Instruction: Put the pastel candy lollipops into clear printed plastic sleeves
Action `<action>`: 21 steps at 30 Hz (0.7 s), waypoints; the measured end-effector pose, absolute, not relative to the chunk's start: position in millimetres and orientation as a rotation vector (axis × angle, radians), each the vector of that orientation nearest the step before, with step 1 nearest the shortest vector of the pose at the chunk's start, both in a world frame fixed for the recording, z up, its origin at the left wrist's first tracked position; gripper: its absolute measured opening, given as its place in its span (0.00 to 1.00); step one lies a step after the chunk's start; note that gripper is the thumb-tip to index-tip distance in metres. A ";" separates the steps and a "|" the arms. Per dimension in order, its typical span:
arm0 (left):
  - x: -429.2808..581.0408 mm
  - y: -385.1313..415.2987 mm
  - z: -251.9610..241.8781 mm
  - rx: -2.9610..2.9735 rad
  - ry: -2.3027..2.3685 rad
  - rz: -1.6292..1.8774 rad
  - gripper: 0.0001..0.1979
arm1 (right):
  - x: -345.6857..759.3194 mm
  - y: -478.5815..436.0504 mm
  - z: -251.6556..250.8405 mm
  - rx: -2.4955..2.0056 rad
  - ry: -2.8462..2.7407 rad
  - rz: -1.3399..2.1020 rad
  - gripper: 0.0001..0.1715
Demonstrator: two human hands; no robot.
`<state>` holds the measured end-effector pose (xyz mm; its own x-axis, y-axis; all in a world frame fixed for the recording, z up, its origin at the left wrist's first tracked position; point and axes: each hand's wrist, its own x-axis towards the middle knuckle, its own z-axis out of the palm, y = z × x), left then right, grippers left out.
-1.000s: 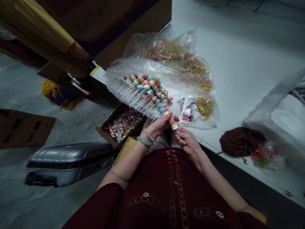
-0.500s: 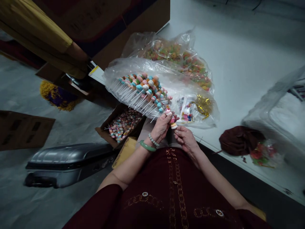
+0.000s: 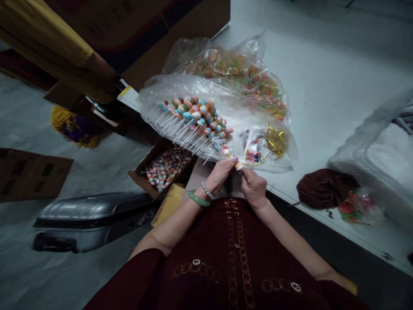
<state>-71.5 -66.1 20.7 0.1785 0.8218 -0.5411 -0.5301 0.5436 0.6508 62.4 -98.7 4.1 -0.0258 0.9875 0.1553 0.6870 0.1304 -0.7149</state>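
Note:
My left hand, with a bead bracelet and a green bangle, is closed around a candy skewer that has white, orange and pink pieces and what looks like a clear wrapper. At the skewer's lower end, the fingers of my right hand are curled in a pinch; their tips are partly hidden. Just beyond my hands lies a pile of candy skewers on white sticks, on a clear plastic bag. Right of the pile are small printed packets and shiny gold twist ties.
Another clear bag of green and orange candies lies behind. Below the table edge, a cardboard box holds many wrapped candies. A grey suitcase stands at left. At right is a dark red cloth bundle. A person's yellow-clothed limb shows upper left.
My right hand has turned and curled more tightly, moving slightly right at the skewer's end. My left hand has tilted the skewer and covers more of it.

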 end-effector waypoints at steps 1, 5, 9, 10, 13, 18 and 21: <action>-67.8 -69.1 19.7 0.362 0.993 0.981 0.19 | 62.1 -99.0 3.9 -1.606 -1.825 0.558 0.15; -67.4 -72.8 19.2 0.368 0.915 0.872 0.22 | 63.7 -96.1 3.8 -1.564 -1.684 0.735 0.12; -85.4 -60.6 25.4 0.344 0.860 0.849 0.18 | 64.6 -92.9 6.0 -1.552 -1.436 0.992 0.08; -88.3 -56.8 27.3 0.308 0.865 0.934 0.18 | 64.0 -92.2 6.7 -1.544 -1.415 1.044 0.08; -86.5 -48.3 31.2 0.185 0.839 1.129 0.16 | 60.9 -90.3 8.9 -1.515 -1.420 1.192 0.08; -67.0 -46.0 28.4 0.095 0.829 1.177 0.12 | 57.5 -93.7 13.3 -1.669 -1.810 0.891 0.12; -60.8 -49.6 24.3 0.092 0.856 1.144 0.12 | 55.6 -98.3 14.2 -1.717 -2.070 0.651 0.17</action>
